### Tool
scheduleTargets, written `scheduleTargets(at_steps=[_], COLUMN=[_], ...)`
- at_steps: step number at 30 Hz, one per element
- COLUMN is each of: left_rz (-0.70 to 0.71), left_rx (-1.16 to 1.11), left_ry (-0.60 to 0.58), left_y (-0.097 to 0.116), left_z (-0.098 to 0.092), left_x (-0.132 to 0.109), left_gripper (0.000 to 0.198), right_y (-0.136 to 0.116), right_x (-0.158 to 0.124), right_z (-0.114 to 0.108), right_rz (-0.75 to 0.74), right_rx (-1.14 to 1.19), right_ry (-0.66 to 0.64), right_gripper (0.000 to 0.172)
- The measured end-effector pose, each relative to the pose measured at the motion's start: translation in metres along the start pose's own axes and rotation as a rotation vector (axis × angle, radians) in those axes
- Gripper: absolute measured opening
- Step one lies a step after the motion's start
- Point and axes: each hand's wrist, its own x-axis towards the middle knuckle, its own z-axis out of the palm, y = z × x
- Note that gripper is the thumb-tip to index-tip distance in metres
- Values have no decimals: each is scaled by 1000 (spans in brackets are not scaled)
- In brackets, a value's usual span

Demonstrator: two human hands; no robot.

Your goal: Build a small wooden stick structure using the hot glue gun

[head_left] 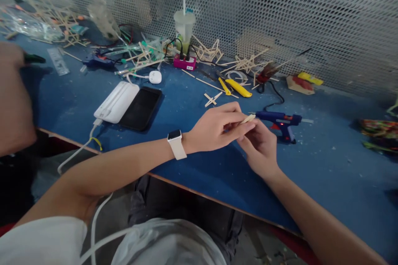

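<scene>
My left hand (217, 126), with a watch (176, 143) on its wrist, is closed, its fingertips pinching short pale wooden sticks (248, 119). My right hand (261, 145) meets it from the right, fingers closed on the same sticks; how many there are is partly hidden by the fingers. Just behind the right hand lies a blue glue gun (280, 121) with a red trigger and a small red light. A little cross of wooden sticks (213, 99) rests on the blue table beyond my left hand.
A white power bank (116, 101) and black phone (141, 109) lie left. Farther back are a yellow cutter (239, 88), pliers (224, 85), a pink power adapter (184, 63), a drink cup (184, 29) and stick piles (247, 63). Another person's arm (14, 99) reaches in at left. Perforated metal (295, 16) stands behind.
</scene>
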Motion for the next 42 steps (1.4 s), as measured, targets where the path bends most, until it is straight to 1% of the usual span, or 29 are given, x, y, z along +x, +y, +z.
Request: scheduleTargets(at_steps=[3,6,9,13,17,21,25,30,33,36,38,42], left_rz=[34,54,8,-74,-137,-69,-30,-88,-113,-110,-98,-76], left_rx=[-26,-39,-44,-58,-88,-81,-95,-32,-2,28,47,7], left_ry=[-2,-3,-20,-34,-18,67,65,73,85,79,87,114], left_y=[3,1,-3,-7,-8,-5,1,6,6,8,9,10], left_z=[0,0,0,-1,-2,-3,-4,-5,-6,-6,-7,-8], left_x=[-1,-2,-3,-5,-7,-5,-3,-4,-5,-5,-4,-2], left_gripper=[50,49,45,32,34,29,25,23,23,20,19,22], right_y=[-6,-6,-6,-8,-8,-7,-10,-13,-13,-14,-16,-21], right_x=[-1,0,2,3,3,1,2,2,2,2,2,3], right_z=[3,3,4,4,3,1,-1,-2,-3,-5,-6,-7], right_rz=[0,27,61,77,86,48,23,43,36,13,6,-21], right_rx=[-16,-29,-32,-10,8,35,31,20,20,10,3,25], right_ry=[12,32,57,95,158,187,208,206,211,213,192,151], right_gripper=[21,23,25,29,32,27,29,35,36,38,38,32])
